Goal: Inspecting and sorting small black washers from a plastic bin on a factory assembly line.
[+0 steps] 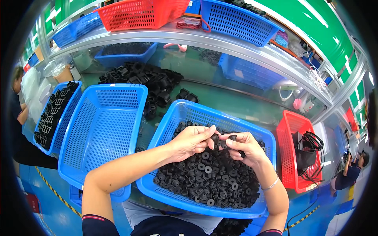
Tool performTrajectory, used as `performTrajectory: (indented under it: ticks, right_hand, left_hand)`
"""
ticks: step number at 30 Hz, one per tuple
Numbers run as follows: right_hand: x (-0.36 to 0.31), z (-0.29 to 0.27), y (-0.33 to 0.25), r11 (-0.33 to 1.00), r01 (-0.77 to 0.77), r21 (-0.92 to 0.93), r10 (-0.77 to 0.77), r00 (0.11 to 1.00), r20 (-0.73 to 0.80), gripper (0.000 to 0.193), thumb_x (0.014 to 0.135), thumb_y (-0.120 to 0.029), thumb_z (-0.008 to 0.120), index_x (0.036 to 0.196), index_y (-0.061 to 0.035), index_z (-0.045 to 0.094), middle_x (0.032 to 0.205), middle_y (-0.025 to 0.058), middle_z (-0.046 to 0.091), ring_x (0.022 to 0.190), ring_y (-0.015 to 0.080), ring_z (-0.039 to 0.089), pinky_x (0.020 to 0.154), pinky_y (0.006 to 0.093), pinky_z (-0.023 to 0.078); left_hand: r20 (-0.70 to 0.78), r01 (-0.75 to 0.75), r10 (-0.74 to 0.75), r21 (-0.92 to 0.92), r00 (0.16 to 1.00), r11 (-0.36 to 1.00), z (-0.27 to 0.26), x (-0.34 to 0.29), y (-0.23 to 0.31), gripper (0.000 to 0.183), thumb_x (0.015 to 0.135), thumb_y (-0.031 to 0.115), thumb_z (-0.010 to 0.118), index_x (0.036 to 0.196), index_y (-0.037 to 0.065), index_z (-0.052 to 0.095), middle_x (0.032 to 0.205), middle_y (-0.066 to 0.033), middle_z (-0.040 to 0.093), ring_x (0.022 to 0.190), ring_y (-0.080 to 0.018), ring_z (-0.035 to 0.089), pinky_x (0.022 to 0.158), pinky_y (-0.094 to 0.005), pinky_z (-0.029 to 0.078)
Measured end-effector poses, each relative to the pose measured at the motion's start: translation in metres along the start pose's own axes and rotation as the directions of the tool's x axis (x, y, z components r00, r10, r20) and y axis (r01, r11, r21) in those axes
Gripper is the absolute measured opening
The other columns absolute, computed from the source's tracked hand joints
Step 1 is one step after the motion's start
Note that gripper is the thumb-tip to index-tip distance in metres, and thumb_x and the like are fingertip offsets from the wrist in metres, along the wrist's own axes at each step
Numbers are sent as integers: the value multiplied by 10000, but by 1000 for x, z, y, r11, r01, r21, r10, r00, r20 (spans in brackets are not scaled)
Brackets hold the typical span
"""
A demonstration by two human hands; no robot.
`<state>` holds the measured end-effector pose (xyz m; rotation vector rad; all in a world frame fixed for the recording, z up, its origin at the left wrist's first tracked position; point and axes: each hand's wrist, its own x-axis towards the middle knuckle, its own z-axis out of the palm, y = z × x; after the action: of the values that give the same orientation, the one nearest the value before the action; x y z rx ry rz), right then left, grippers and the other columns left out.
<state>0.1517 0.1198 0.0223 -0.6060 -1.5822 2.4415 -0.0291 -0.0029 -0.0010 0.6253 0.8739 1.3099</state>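
Both hands are held over a blue perforated basket [157, 188] filled with small black ribbed rubber parts [204, 185], many with a round flange and a center hole. My right hand [248, 149] pinches a black ribbed rubber part [232, 137] between thumb and fingers. Close beside it, my left hand [191, 143] is closed with thumb and fingertips together. Something dark shows at those fingertips, but I cannot make out whether it is held or lies in the basket behind.
An empty blue basket [100, 133] stands left, beside another holding black clip-like parts [53, 112]. Black molded parts [153, 80] are heaped behind. A red basket [287, 153] with black cables stands right. A metal shelf [204, 37] carries more baskets. Other people are at both sides.
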Motion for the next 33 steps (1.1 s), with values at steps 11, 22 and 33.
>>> performTrajectory:
  ticks: [11, 22, 33]
  right_hand:
    - [2, 1, 3, 999, 32, -15, -33, 999, -39, 190, 890, -158, 594, 1004, -11, 631, 848, 134, 655, 455, 53, 416, 409, 187, 314]
    - [4, 2, 7, 996, -52, 69, 58, 994, -90, 259, 889, -242, 610, 959, 5, 645, 774, 112, 660, 409, 44, 401, 373, 181, 288]
    - [6, 4, 10, 994, -83, 65, 89, 992, -86, 307, 895, -289, 598, 952, 9, 642, 726, 97, 636, 395, 48, 400, 356, 185, 290]
  left_hand:
    - [-86, 58, -51, 87, 995, 995, -4, 2, -4, 400, 848, 477, 604, 816, 91, 507, 620, -7, 530, 431, -14, 333, 393, -169, 250]
    - [-86, -237, 272, 294, 958, 926, 4, 2, -9, 249, 886, 261, 620, 935, 62, 478, 746, -26, 560, 549, -41, 486, 475, -161, 350]
    - [99, -479, 501, 498, 860, 723, 4, 3, -21, 196, 879, 157, 626, 1011, 12, 606, 741, 10, 535, 577, -12, 446, 508, -178, 347]
